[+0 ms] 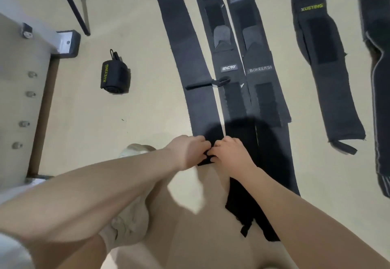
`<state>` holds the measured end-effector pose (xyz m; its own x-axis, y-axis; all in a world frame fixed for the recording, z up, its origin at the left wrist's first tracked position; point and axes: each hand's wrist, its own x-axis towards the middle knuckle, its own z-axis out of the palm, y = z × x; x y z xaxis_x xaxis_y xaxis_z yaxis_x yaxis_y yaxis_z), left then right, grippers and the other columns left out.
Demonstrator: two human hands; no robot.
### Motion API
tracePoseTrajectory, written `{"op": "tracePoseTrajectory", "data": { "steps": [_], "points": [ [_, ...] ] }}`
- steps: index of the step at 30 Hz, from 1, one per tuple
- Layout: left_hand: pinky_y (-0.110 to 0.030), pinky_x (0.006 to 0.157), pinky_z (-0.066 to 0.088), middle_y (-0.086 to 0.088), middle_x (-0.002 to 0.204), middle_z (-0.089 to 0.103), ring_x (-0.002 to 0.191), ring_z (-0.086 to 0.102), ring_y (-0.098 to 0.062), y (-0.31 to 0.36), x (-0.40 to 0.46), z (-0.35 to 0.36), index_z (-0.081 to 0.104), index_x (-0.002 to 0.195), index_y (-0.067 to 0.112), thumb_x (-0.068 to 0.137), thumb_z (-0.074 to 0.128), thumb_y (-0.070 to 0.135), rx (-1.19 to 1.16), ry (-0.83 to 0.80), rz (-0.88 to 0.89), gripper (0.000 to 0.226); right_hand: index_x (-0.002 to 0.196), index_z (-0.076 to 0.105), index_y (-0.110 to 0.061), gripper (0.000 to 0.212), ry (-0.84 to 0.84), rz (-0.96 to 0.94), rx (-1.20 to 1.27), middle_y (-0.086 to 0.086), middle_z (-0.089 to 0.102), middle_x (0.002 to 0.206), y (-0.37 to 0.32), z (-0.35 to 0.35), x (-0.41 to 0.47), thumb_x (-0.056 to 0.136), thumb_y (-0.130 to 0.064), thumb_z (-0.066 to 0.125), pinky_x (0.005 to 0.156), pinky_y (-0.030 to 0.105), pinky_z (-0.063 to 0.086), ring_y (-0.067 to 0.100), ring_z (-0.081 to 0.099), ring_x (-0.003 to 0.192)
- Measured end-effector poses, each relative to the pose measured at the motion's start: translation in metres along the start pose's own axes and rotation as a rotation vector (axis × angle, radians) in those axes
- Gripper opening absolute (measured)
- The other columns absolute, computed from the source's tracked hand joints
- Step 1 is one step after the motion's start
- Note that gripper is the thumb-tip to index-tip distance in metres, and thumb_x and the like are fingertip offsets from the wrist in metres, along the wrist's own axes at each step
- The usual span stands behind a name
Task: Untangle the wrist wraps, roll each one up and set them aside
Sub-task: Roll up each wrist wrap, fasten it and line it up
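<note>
Wrist wraps lay flat in rows on floor point(130, 121). Rolled wrap point(115, 76) with yellow letters stood far left, well apart from others. Long plain wrap point(190, 61) lay next. Left hand point(190, 152) and right hand point(232, 154) touched each other, both pinched near end of long plain wrap. More wraps with labels lay just right. Striped wrap point(377, 99) lay at far right edge.

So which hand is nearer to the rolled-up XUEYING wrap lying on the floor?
Left. The left hand grips the near end of the plain black strap, below and to the right of the rolled wrap. The right hand sits just beyond it, farther right.
</note>
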<state>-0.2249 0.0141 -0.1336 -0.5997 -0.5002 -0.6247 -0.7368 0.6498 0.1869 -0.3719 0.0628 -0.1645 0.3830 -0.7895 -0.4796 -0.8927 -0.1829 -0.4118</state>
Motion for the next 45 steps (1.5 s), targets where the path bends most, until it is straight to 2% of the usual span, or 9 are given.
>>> {"op": "tracePoseTrajectory", "data": {
  "steps": [7,12,15,18,22,27,34,39,45],
  "points": [
    [-0.032,0.082,0.045,0.003,0.118,0.054,0.101,0.057,-0.019,0.035,-0.014,0.053,0.056,0.118,0.017,0.095,0.049,0.033,-0.375,0.221,-0.387,0.029,0.101,0.061,-0.025,0.015,0.057,0.07,0.171,-0.007,0.062,0.095,0.009,0.002,0.007,0.092,-0.035,0.054,0.096,0.031,0.029,0.014,0.049,0.102],
    [-0.028,0.055,0.049,-0.002,0.082,0.062,0.068,0.06,-0.02,0.049,-0.016,0.073,0.064,0.086,0.01,0.087,0.045,0.02,-0.462,0.494,-0.431,0.022,0.103,0.066,-0.021,0.019,0.211,0.006,-0.062,0.0,0.053,0.11,0.002,0.016,0.001,0.094,-0.032,0.054,0.091,0.035,0.039,0.018,0.052,0.099],
    [-0.037,0.067,0.036,-0.006,0.083,0.057,0.081,0.049,-0.025,0.046,-0.007,0.069,0.051,0.085,0.008,0.092,0.043,0.022,-0.55,0.478,-0.526,0.017,0.08,0.07,-0.017,0.014,0.311,-0.096,-0.17,0.003,0.062,0.092,0.008,0.028,-0.007,0.073,-0.024,0.079,0.074,0.037,0.05,0.023,0.061,0.08],
    [-0.029,0.065,0.02,0.002,0.077,0.045,0.083,0.038,-0.023,0.045,-0.002,0.069,0.038,0.07,0.015,0.095,0.043,0.023,-0.616,0.513,-0.56,0.027,0.088,0.072,-0.016,0.038,0.321,-0.198,-0.243,0.006,0.064,0.092,0.02,0.033,-0.011,0.053,-0.01,0.083,0.068,0.035,0.052,0.024,0.062,0.075],
    [-0.029,0.084,0.028,-0.007,0.095,0.056,0.095,0.047,-0.025,0.049,-0.008,0.071,0.059,0.093,0.011,0.099,0.036,0.027,-0.469,0.493,-0.543,0.029,0.081,0.072,-0.018,0.035,0.353,-0.152,-0.236,0.001,0.062,0.075,0.018,0.029,-0.008,0.05,-0.009,0.084,0.069,0.03,0.051,0.02,0.06,0.066],
    [-0.029,0.083,0.026,0.0,0.1,0.06,0.103,0.053,-0.023,0.042,-0.002,0.064,0.056,0.112,0.017,0.09,0.045,0.02,-0.369,0.468,-0.551,0.025,0.107,0.052,-0.019,0.016,0.253,0.127,-0.032,-0.001,0.061,0.104,0.011,0.013,0.002,0.096,-0.029,0.049,0.082,0.034,0.033,0.021,0.05,0.102],
    [-0.029,0.066,0.026,-0.005,0.073,0.055,0.067,0.053,-0.028,0.023,0.012,0.053,0.065,0.067,0.011,0.062,0.062,0.005,-0.253,0.614,-0.476,0.009,0.063,0.064,-0.014,0.016,0.469,-0.029,-0.355,0.004,0.058,0.074,0.017,0.014,0.009,0.067,-0.019,0.078,0.059,0.031,0.035,0.023,0.054,0.065],
    [-0.031,0.066,0.032,-0.004,0.069,0.061,0.066,0.057,-0.03,0.017,0.016,0.051,0.064,0.075,0.013,0.075,0.058,0.01,-0.329,0.65,-0.437,0.006,0.091,0.073,-0.015,0.026,0.544,-0.163,-0.441,0.001,0.064,0.079,0.035,0.02,0.007,0.077,-0.009,0.051,0.073,0.033,0.038,0.022,0.058,0.072],
    [-0.03,0.086,0.031,-0.003,0.104,0.067,0.097,0.061,-0.028,0.009,0.007,0.055,0.061,0.116,0.013,0.09,0.051,0.034,-0.368,0.548,-0.375,0.035,0.093,0.061,-0.012,0.019,0.519,0.123,0.053,0.004,0.066,0.081,0.024,0.01,0.017,0.081,-0.024,0.07,0.07,0.039,0.04,0.03,0.057,0.092]
  ]
}}
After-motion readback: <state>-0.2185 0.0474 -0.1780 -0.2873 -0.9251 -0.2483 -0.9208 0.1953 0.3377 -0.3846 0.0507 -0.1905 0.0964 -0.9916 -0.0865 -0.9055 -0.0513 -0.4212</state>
